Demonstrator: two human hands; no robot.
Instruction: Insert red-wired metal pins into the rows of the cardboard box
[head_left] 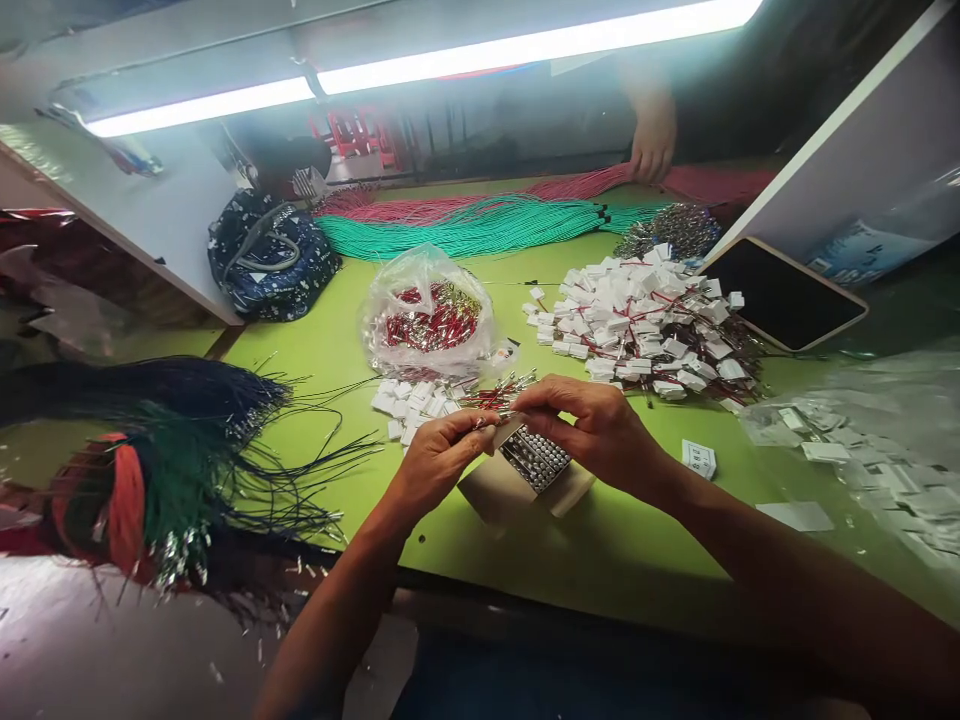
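My left hand (446, 450) is closed in a pinch, with a small silvery tip at its fingertips. My right hand (581, 420) is also pinching, fingertips close to the left ones; what it grips is too small to make out. Just below the hands stands a tan block (495, 490), its top holding a tray (534, 458) with rows of small round silvery pieces. Short red wires with metal ends (499, 395) lie right behind my fingers. White plastic connectors (412, 405) are heaped behind my left hand, partly hidden by it.
A clear bag of red wires (431, 320) and a large pile of white connectors (637, 325) sit farther back. Green wire bundles (465, 228) cross the far side, near another person's hand (652, 140). Dark wires (187, 400) lie left, a dark tablet-like panel (784, 290) right.
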